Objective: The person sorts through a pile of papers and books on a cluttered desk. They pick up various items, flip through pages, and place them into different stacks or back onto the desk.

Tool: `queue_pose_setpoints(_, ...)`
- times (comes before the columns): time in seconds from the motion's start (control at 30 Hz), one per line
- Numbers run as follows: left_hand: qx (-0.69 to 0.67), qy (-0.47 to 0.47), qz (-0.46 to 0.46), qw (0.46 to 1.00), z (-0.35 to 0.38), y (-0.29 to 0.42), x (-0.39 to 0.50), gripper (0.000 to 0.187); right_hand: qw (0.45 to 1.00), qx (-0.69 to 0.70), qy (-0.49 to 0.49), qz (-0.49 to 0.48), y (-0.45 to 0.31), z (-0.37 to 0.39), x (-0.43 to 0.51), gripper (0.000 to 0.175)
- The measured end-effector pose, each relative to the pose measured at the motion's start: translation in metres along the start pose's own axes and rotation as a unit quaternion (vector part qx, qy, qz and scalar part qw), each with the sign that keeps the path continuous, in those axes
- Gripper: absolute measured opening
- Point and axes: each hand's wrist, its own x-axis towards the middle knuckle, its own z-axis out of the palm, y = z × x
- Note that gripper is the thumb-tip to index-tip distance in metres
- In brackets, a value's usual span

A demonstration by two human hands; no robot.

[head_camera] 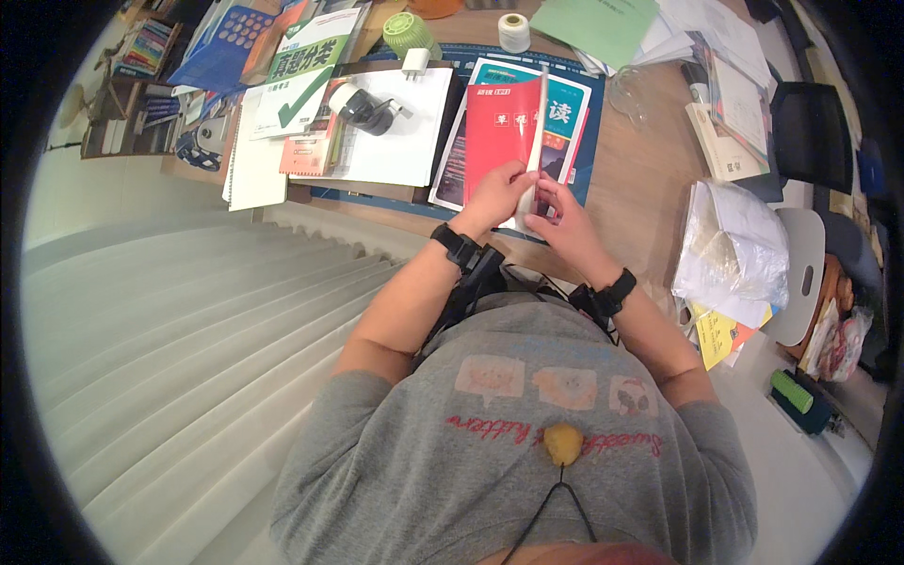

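Note:
A red paper-covered booklet (498,131) with writing on its cover is tilted up on its right side, its white page edges showing. My left hand (500,194) grips its lower part, the thumb near the page edges. At the lower right, my right hand (565,215) holds the page edges with thumb and fingertips; the far side of that grip is hidden. Beneath the booklet lie a teal-covered book (568,92) and a dark-covered book (450,173), both on a blue desk mat (597,134). Each wrist wears a black strap with a small device.
Left of the booklet, a black-and-white device (364,109) lies on white paper (424,155), near a white power adapter (415,61). Behind stand a green ribbed container (409,35) and a spool of white thread (514,33). Books and a plastic-wrapped paper bundle (734,247) are at right.

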Motion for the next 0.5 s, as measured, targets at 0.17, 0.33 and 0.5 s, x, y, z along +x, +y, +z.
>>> queue_pose_setpoints(0.17, -0.250, -0.014, -0.108, 0.962, -0.010, -0.024, -0.001, 0.021, 0.977, 0.180, 0.034, 0.110, 0.010, -0.010, 0.007, 0.050)
queue_pose_setpoints(0.33, -0.440, -0.014, -0.120, 0.890, -0.035, -0.051, -0.020, 0.020, 0.938, 0.267, 0.081, 0.207, 0.022, -0.030, 0.001, 0.043)
queue_pose_setpoints(0.5, -0.453, 0.001, -0.105, 0.885, -0.060, -0.075, -0.040, 0.022, 0.915, 0.317, 0.065, 0.240, 0.031, -0.033, -0.002, 0.039)
